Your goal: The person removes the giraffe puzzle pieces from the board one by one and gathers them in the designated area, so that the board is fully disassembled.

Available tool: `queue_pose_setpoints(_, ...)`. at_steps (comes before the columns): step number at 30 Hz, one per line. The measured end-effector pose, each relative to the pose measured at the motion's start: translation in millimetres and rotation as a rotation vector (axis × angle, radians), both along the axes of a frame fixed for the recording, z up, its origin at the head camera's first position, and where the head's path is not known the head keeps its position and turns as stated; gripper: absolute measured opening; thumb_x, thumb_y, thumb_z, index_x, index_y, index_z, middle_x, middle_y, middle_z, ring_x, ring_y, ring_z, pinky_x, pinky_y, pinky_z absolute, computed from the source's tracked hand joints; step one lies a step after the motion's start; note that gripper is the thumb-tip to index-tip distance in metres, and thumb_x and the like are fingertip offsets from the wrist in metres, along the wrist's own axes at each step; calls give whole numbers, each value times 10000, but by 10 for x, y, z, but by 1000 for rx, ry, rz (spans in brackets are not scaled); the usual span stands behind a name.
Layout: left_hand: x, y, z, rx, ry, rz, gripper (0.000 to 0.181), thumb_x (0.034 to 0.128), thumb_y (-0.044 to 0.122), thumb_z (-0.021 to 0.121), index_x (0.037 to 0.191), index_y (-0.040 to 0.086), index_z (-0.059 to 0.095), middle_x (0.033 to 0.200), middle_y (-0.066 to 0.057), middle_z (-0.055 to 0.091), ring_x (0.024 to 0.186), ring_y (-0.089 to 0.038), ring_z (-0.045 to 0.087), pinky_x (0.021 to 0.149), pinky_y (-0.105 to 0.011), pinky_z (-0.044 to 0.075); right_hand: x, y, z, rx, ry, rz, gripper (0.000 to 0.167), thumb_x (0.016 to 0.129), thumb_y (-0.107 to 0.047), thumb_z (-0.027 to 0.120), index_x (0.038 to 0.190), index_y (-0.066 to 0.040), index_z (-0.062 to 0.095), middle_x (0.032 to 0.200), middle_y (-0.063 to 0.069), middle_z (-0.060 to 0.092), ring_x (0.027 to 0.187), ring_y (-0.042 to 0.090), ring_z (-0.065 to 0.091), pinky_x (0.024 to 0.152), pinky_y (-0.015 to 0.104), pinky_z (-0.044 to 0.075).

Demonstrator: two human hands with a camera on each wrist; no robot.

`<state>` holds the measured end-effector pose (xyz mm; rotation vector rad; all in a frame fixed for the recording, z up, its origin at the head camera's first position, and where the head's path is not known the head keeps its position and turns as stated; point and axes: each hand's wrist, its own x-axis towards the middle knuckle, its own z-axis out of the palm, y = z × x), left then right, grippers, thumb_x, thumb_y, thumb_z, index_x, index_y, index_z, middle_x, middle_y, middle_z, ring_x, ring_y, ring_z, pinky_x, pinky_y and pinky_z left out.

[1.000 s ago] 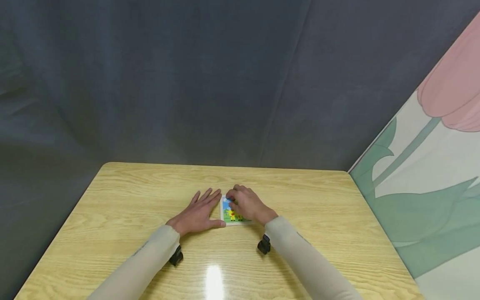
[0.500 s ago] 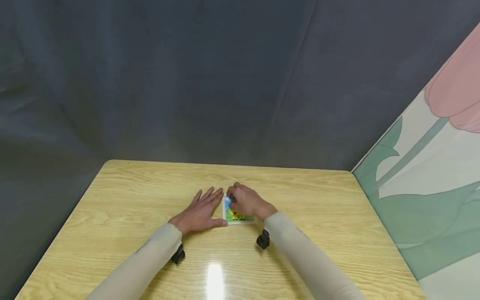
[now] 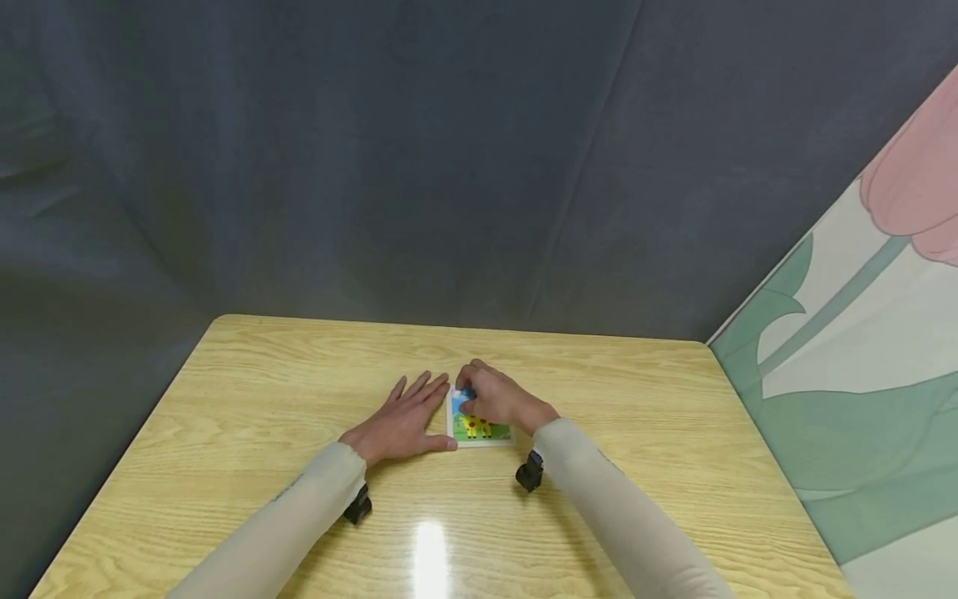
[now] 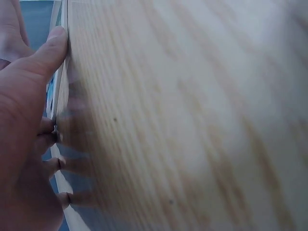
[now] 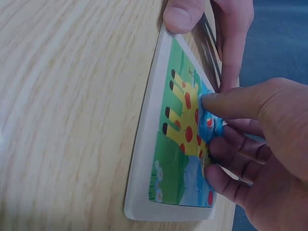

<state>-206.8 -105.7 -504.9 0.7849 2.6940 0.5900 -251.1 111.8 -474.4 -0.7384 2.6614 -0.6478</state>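
A white-framed puzzle [image 3: 482,433] with a yellow, red-spotted giraffe on green and blue lies flat on the table [image 3: 299,366]. My left hand [image 3: 400,426] rests palm down with fingers spread, its thumb and index finger at the frame's left edge. Over the puzzle's upper part, the right hand [image 3: 497,398] has bent fingers round a blue piece. In the right wrist view, the thumb and fingers of my right hand [image 5: 269,130] pinch that blue piece [image 5: 209,124], which sits raised over the giraffe puzzle [image 5: 180,139]. Part of the picture is hidden under the fingers.
A dark curtain [image 3: 374,166] hangs behind the table's far edge. On the right is a light cloth [image 3: 846,391] with pink and green flower shapes. Each wrist carries a small black camera [image 3: 530,472].
The head view has shifted slightly. My right hand has moved a little over the puzzle, and more of the giraffe shows below it. The left hand keeps its place at the frame.
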Motion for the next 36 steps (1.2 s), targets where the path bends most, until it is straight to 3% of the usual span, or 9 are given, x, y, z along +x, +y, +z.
queue_pose_setpoints(5, -2, 6, 8, -5, 3, 3, 983, 1010, 648, 615, 1714, 88, 218, 1817, -61, 133, 1701, -351, 39, 1340, -666, 32, -13, 17, -35, -26, 8, 4, 325, 1010, -131, 741, 1323, -67, 684, 1232, 91, 619, 1066, 203, 615, 1015, 440, 550)
queue_pose_setpoints(13, 15, 18, 44, -7, -6, 3, 986, 1009, 637, 626, 1715, 89, 211, 1816, -63, 135, 1701, -353, 39, 1342, -663, 29, -15, 49, -65, -71, 16, 25, 269, 1018, -99, 716, 1286, -96, 696, 1217, 91, 634, 1032, 198, 613, 983, 452, 552)
queue_pose_setpoints(17, 6, 16, 28, -16, -1, -5, 988, 1010, 653, 611, 1713, 82, 216, 1817, -66, 132, 1701, -352, 41, 1340, -666, 38, -24, 62, -68, -95, 23, 14, 195, 1057, -83, 652, 1240, -95, 716, 1140, 67, 669, 950, 169, 616, 905, 410, 558)
queue_pose_setpoints(23, 0, 5, 23, -17, 0, -11, 987, 1011, 658, 603, 1711, 77, 220, 1817, -71, 129, 1700, -356, 39, 1338, -671, 41, -28, 90, -4, -164, -40, -7, 164, 1089, -83, 597, 1181, -94, 733, 1029, 46, 669, 810, 134, 592, 749, 289, 524)
queue_pose_setpoints(36, -15, 6, 43, -37, 0, -23, 987, 1014, 666, 592, 1714, 83, 214, 1818, -63, 126, 1700, -356, 48, 1342, -662, 54, -62, 320, 227, -189, -61, -22, 145, 1077, -58, 602, 1131, -92, 731, 1055, 73, 686, 799, 143, 567, 740, 277, 497)
